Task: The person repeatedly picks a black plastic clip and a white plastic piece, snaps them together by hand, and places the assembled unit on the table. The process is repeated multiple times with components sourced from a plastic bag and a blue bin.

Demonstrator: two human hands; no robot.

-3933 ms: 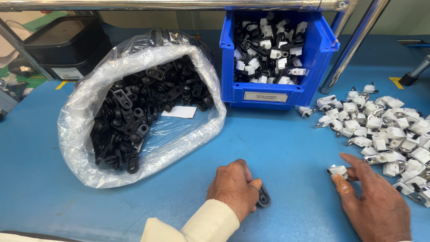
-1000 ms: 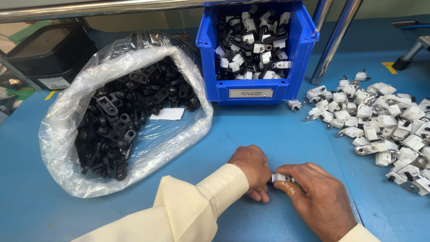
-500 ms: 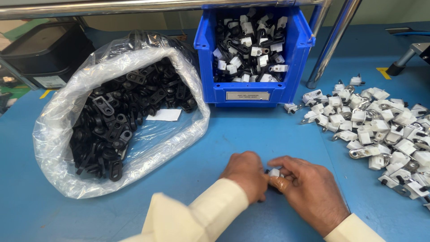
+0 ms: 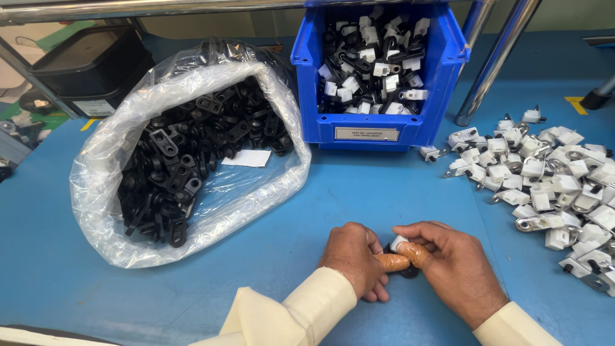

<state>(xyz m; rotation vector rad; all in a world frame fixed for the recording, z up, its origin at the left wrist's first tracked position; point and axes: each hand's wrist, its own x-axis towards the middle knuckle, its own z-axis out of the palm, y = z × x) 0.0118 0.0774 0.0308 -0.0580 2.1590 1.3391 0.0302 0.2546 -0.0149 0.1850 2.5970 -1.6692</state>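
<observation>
- Looking down through the head camera, I note both hands meeting low in the middle of the blue table (image 4: 359, 192).
- Left hand (image 4: 354, 257): fingers curled in, thumb in an orange finger cot pressed against a small white-and-black part (image 4: 398, 245). Cream sleeve at the wrist.
- Right hand (image 4: 456, 269): fingers bent round the same part from the other side, its cot-covered thumb tip touching the left thumb. Both hands grip the part together.
- The part sits pinched between the two thumbs, just above the table surface; a dark piece shows beneath it, probably its black half, though the thumbs hide most of it.
- Clear plastic bag (image 4: 115, 186), mouth open, lies to the left on the table, full of black plastic clips (image 4: 186, 166); a white slip of paper (image 4: 247, 158) rests inside near the opening.
- Blue bin (image 4: 378, 131) stands behind the hands, just beside the bag, holding mixed black and white assembled pieces (image 4: 375, 61).
- Loose pile of white parts with metal tabs (image 4: 544, 179) spreads across the right side of the table, well apart from the bag, near the right hand.
- Black container (image 4: 90, 64) sits behind the bag at far left; metal frame tubes (image 4: 490, 64) rise beside the bin.
</observation>
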